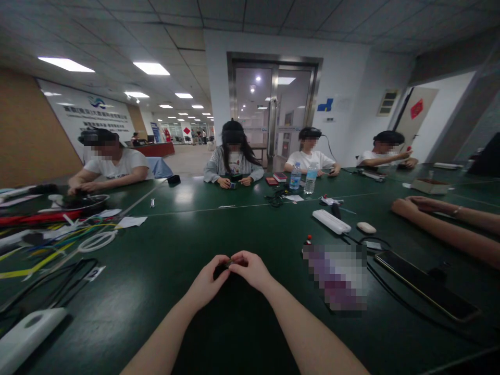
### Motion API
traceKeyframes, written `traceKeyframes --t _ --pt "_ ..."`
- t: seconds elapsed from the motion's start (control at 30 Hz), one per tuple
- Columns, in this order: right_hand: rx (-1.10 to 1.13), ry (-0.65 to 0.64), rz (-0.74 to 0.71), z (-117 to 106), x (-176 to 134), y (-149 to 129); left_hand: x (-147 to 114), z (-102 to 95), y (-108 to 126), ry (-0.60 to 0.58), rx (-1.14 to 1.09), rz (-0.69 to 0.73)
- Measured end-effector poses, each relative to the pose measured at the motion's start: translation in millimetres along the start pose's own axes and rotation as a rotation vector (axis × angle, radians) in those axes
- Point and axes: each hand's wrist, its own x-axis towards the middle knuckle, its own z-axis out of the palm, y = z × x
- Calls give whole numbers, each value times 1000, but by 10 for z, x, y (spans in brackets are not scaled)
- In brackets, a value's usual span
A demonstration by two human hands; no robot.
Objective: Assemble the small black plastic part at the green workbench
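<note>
over the green worktop [136, 291]: small dark object [229, 264], mostly hidden
left hand [208, 282]: pinching it
right hand [253, 271]: pinching it too

1. Dim overall; white ceiling panels [151, 69] glow beyond the worktop [164, 260]'s far edge, mostly leftward.
2. The worktop shines palely by its far edge and toward its near left corner.
3. The held thing [228, 263] is dark, its detail lost.
4. Wide-angle stretching bends the sides; the distance looks soft.

Left hand [206, 285], right hand [253, 272], 2 forearms [307, 325]: all bare.
</note>
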Motion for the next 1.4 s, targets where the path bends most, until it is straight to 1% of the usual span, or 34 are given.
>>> traceKeyframes --t 0.13,0.23,0.33,0.43,0.53,0.67,0.73,0.8,0.87,0.97,1.03,1.1,1.17,1.2,1.23,1.3,1.33,1.4 --pt "20 -4 -14 -6 -7 -29 45 35 -49 20 8 -15" --pt "-7 -2 -5 -20 -14 -44 62 39 -65 19 19 -24" --pt "-34 -6 10 -30 -23 -47 58 27 -43 -2 29 -37" --pt "10 7 24 -33 -28 -41 48 16 -11 -26 34 -51" --pt "44 28 32 -35 -28 -27 47 14 3 -26 46 -48" --pt "29 53 33 -38 -41 -27 55 19 -9 -20 83 -42" --pt "4 86 32 -47 -59 -73 58 20 -22 -30 110 -40" --pt "-27 131 7 -74 -88 -180 59 19 -39 -39 126 -28" --pt "-52 182 -72 -140 -139 -353 59 16 -58 -47 126 -14" --pt "-76 210 -197 -364 -302 -661 60 6 -87 -51 114 -13" --pt "-109 319 -236 -615 -479 -797 60 -2 -102 -55 109 -25" --pt "-146 462 -228 -929 -691 -797 60 -10 -109 -71 98 -46" --pt "-188 630 -151 -1262 -909 -645 59 -17 -107 -85 84 -71" --pt "-204 719 -118 -1419 -1013 -524 60 -21 -103 -85 80 -81" --pt "-217 772 -85 -1559 -1112 -385 60 -24 -97 -86 76 -88" --pt "-248 785 -39 -1771 -1289 -98 62 -30 -89 -87 69 -100" --pt "-262 766 -8 -1839 -1365 30 63 -32 -89 -89 65 -106" --pt "-284 715 56 -1900 -1483 226 65 -34 -98 -92 59 -113"
